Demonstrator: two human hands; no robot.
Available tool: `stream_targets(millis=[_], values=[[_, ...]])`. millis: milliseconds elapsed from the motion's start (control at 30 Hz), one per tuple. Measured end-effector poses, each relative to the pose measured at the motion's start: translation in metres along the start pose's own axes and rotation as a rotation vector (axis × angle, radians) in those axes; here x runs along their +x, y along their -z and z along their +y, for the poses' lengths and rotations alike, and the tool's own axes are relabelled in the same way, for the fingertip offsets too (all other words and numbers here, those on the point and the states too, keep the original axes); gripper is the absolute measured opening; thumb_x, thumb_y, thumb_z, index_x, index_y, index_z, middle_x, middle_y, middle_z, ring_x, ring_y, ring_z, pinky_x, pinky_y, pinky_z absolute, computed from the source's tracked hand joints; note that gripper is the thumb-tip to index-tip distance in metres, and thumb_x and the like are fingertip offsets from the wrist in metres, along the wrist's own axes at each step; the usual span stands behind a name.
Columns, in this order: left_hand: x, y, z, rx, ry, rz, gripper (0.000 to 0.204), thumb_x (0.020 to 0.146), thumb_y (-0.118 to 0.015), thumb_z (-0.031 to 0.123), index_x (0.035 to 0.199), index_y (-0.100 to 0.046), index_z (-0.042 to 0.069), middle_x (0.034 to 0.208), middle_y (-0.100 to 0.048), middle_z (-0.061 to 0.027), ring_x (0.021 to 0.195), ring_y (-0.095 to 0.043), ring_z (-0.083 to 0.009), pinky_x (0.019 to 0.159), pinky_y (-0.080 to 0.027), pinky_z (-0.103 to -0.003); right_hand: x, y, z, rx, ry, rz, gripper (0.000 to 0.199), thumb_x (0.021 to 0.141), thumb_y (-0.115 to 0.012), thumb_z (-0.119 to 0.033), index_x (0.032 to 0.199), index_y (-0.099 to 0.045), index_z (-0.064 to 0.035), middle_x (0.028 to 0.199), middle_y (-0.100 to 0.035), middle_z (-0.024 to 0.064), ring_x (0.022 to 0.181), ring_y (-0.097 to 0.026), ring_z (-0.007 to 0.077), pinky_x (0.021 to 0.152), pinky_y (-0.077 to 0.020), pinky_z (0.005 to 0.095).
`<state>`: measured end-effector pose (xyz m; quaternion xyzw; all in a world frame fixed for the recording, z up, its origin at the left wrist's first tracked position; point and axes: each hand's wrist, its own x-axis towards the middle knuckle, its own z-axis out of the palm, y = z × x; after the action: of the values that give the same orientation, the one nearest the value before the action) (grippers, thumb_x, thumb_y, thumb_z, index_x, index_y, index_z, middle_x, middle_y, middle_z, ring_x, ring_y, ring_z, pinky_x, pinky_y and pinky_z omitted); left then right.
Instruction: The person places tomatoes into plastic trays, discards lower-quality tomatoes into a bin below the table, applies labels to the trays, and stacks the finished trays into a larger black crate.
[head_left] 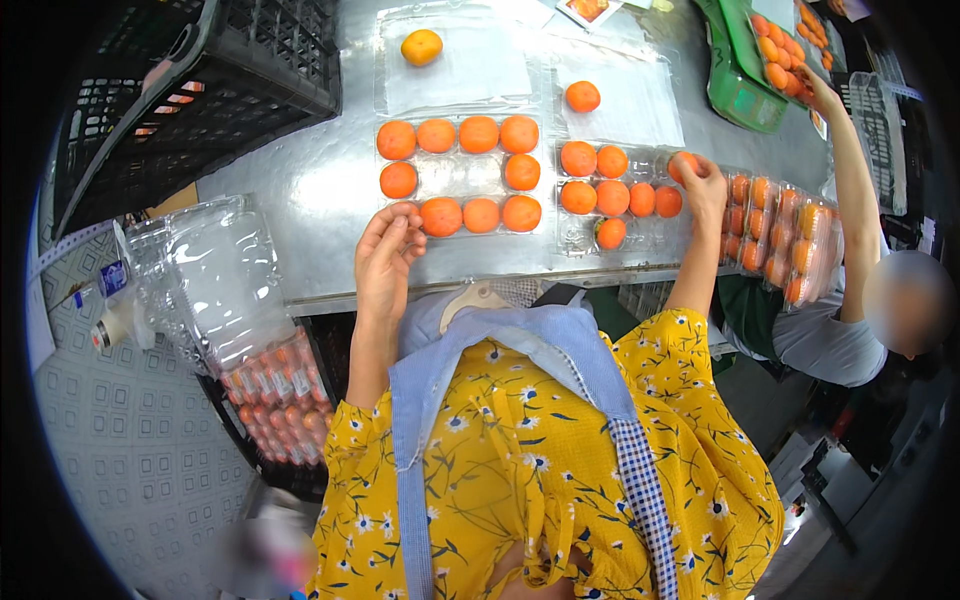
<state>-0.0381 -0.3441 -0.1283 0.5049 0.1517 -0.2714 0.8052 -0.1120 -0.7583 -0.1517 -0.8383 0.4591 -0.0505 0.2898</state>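
Observation:
In my right hand (708,187) is an orange persimmon (682,166), gripped by the fingertips over the right end of a clear plastic tray (650,235). That tray holds several more persimmons (612,198), one with its green calyx showing. My left hand (388,248) has its fingers curled and thumb near the index finger, at the near left corner of another clear tray (455,180). Whatever it pinches there, if anything, is hidden. Persimmons (478,134) line this tray's edges around a bare middle. Its nearest fruit (441,216) lies beside my left fingertips.
Beyond stand two clear trays with white liners (460,85), one persimmon each. A black crate (270,60) is at far left; stacked empty clear trays (215,270) and packed fruit (280,400) are nearer. At right are filled packs (770,230), a green scale (745,85) and a co-worker's arm (855,190).

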Motion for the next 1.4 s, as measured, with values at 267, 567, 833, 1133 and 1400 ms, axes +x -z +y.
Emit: stream_targets(millis=[267, 567, 833, 1133, 1400], values=[[-0.003, -0.043, 0.002, 0.410, -0.202, -0.243, 0.034, 0.081, -0.060, 0.010, 0.112, -0.049, 0.006, 0.102, -0.054, -0.0032, 0.079, -0.052, -0.0087, 0.069, -0.044, -0.023, -0.082, -0.016, -0.092, 1.023, -0.080, -0.623, 0.033, 0.086, -0.054, -0.029, 0.102, -0.053, 0.0006, 0.091, -0.056, 0.0071, 0.082, -0.057, 0.0153, 0.064, -0.0532, 0.0307], [-0.009, -0.066, 0.008, 0.503, -0.281, -0.404, 0.050, 0.079, -0.061, 0.002, 0.124, -0.039, 0.003, 0.116, -0.049, -0.0083, 0.096, -0.054, -0.0136, 0.084, -0.044, -0.027, -0.146, -0.065, -0.136, 0.796, 0.179, -0.876, 0.027, 0.086, -0.055, -0.028, 0.094, -0.052, -0.0021, 0.087, -0.054, 0.0047, 0.074, -0.056, 0.0120, 0.059, -0.0510, 0.0243], [-0.008, -0.050, 0.005, 0.258, -0.235, -0.374, 0.049, 0.081, -0.057, 0.001, 0.127, -0.038, 0.003, 0.115, -0.051, -0.0115, 0.105, -0.052, -0.0181, 0.091, -0.042, -0.031, -0.154, -0.060, -0.151, 0.869, 0.134, -1.013, 0.031, 0.083, -0.060, -0.019, 0.103, -0.048, 0.0019, 0.094, -0.057, 0.0110, 0.082, -0.057, 0.0147, 0.065, -0.0497, 0.0251], [-0.004, -0.043, 0.004, 0.264, -0.260, -0.361, 0.045, 0.084, -0.053, 0.003, 0.126, -0.038, 0.003, 0.114, -0.051, -0.0102, 0.098, -0.054, -0.0170, 0.083, -0.046, -0.030, -0.155, -0.064, -0.154, 0.849, 0.129, -1.020, 0.031, 0.084, -0.058, -0.018, 0.105, -0.048, 0.0025, 0.092, -0.057, 0.0102, 0.081, -0.057, 0.0140, 0.066, -0.0502, 0.0253], [-0.005, -0.029, 0.015, -0.437, 0.109, -0.414, 0.045, 0.092, -0.034, 0.038, 0.121, -0.039, 0.004, 0.100, -0.056, -0.0107, 0.071, -0.055, -0.0177, 0.051, -0.042, -0.027, -0.156, -0.070, -0.148, 0.904, 0.118, -0.996, 0.023, 0.088, -0.052, -0.021, 0.100, -0.054, -0.0010, 0.079, -0.055, 0.0034, 0.070, -0.055, 0.0093, 0.064, -0.0476, 0.0225]])
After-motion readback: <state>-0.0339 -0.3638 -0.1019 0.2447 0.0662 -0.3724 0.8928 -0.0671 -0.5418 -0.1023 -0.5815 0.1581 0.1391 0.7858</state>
